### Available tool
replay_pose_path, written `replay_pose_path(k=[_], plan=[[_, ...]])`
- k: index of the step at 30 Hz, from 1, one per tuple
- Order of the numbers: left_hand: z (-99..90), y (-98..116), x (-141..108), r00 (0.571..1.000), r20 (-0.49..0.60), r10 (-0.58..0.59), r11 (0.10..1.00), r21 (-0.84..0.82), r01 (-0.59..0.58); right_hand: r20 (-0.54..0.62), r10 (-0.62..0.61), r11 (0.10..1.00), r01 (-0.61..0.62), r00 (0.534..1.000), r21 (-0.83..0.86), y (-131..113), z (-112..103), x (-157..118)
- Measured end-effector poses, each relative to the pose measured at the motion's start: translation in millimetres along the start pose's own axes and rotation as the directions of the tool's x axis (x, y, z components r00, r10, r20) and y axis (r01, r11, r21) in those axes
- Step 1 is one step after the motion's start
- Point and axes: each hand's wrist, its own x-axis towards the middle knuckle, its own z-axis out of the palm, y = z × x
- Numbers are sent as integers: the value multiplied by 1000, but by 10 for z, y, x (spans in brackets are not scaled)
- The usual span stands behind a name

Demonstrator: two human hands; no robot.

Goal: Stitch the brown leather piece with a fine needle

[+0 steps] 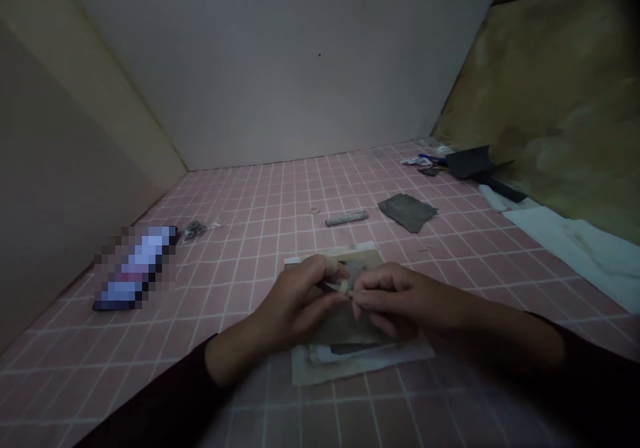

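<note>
My left hand (305, 296) is closed around a small pale ring-like piece (344, 286), its thumb and fingers pinching it. Close against it on the right, my right hand (387, 295) is also closed, fingertips at the same small piece; whether it grips a tool or part of the piece is too small to tell. Both hands are above a brownish sheet or pad (345, 328), which lies on white paper (305, 371). A greyish patch shows between the hands on the pad.
Beyond the hands lie a grey roll (347, 219), a dark grey cloth square (408, 213) and a thin ring (315, 211). At left are a phone (135, 268) and a small bag of metal parts (193, 230). A black scoop (470, 163) and white cloth (570, 241) sit right.
</note>
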Motion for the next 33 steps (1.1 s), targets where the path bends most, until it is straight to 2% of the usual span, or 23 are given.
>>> replay_pose_path(k=[1, 3, 4, 6, 8, 9, 10, 12, 14, 15, 17, 18, 20, 23, 24, 26, 28, 30, 32, 33], plan=[[-3, 6, 1, 1000, -4, 7, 1000, 1, -7, 15, 14, 1000, -14, 1000, 24, -5, -8, 3], [-5, 12, 6, 1000, 7, -30, 999, -23, 31, -60, -81, 989, 73, 995, -130, 10, -4, 6], [-4, 11, 10, 998, 20, -65, 997, -44, 66, -109, -166, 953, 131, 980, -273, 29, 6, 4], [3, 5, 17, 988, 51, -145, 983, -103, 149, -178, -337, 808, 187, 924, -559, 77, 33, -1], [15, -8, 20, 977, 72, -200, 962, -173, 210, -191, -389, 709, 161, 901, -687, 119, 55, -7], [20, -15, 21, 977, 61, -206, 961, -175, 213, -191, -390, 697, 153, 901, -701, 130, 61, -8], [25, -22, 20, 979, 44, -199, 966, -160, 204, -191, -376, 710, 149, 907, -688, 131, 61, -8], [31, -31, 18, 989, 11, -145, 985, -94, 145, -179, -290, 810, 142, 940, -569, 108, 48, -3], [31, -31, 17, 998, -12, -59, 998, -30, 59, -106, -131, 942, 91, 986, -324, 64, 23, 4], [28, -28, 17, 1000, -22, -18, 1000, -5, 18, -49, -55, 980, 44, 997, -194, 42, 11, 7], [22, -16, 20, 999, -43, 29, 1000, 13, -28, 24, 12, 998, -11, 1000, -55, 17, -3, 9], [18, -8, 22, 999, -48, 23, 1000, 4, -23, 8, -5, 997, 6, 1000, -80, 17, -2, 6], [11, 7, 26, 999, -33, -32, 999, -44, 30, -91, -130, 953, 99, 987, -287, 41, 16, -4], [7, 22, 28, 989, 49, -142, 977, -154, 148, -165, -349, 762, 176, 923, -623, 108, 58, -24], [8, 22, 26, 984, 64, -164, 969, -177, 172, -167, -384, 716, 179, 908, -674, 124, 68, -27], [12, 14, 21, 984, 49, -170, 970, -166, 175, -173, -397, 710, 182, 901, -680, 131, 74, -27], [19, -1, 14, 994, 18, -112, 990, -83, 113, -170, -312, 818, 173, 935, -548, 102, 58, -18], [28, -16, 7, 1000, 13, -13, 1000, 7, 13, -90, -120, 956, 91, 989, -280, 57, 29, -3], [34, -22, 3, 998, 3, 61, 996, 60, -61, 36, 50, 998, -48, 998, -38, 23, 4, 10], [35, -20, 3, 997, -9, 74, 995, 62, -74, 66, 81, 997, -81, 995, 10, 18, -1, 14]])
